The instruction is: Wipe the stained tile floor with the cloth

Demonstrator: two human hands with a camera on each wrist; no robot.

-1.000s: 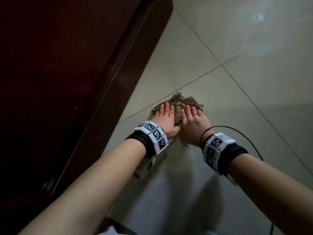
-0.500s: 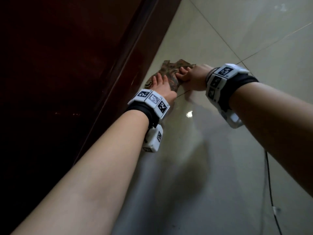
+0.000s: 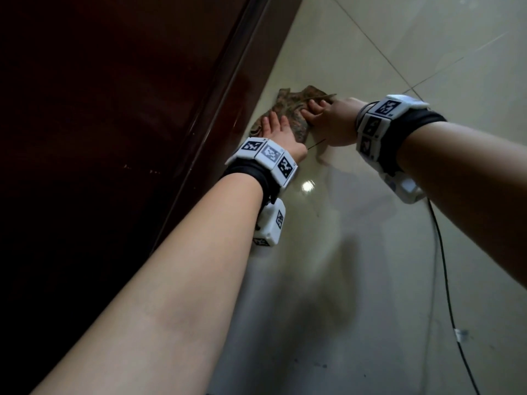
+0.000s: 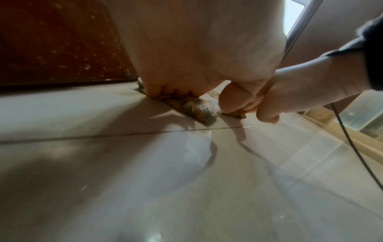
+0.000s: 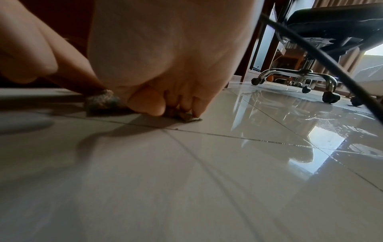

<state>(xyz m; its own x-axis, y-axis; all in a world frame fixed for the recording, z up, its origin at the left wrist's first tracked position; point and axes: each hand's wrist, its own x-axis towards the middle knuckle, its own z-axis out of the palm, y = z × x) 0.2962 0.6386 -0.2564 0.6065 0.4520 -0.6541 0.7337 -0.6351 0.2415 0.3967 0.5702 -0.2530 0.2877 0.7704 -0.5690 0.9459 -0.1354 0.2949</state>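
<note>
A crumpled brown cloth (image 3: 293,109) lies on the glossy tile floor (image 3: 356,266), close to the foot of a dark red door. My left hand (image 3: 281,132) rests flat on the cloth's near left part, fingers straight and pressing down. My right hand (image 3: 330,121) comes in from the right, arched, with its bent fingers and thumb pinching the cloth's right edge. In the left wrist view the cloth (image 4: 196,108) bunches beneath the left hand (image 4: 196,49). The right wrist view shows the right fingertips (image 5: 196,108) on the cloth (image 5: 103,99).
The dark red door (image 3: 114,109) runs along the left, right beside the cloth. A thin black cable (image 3: 445,266) trails over the floor at the right. A wheeled office chair (image 5: 311,75) stands farther off. Grout lines cross the tiles near the hands.
Both hands have slid the cloth left, up against the door. The right hand went from lying flat to arched with bent fingers on the cloth's edge.
</note>
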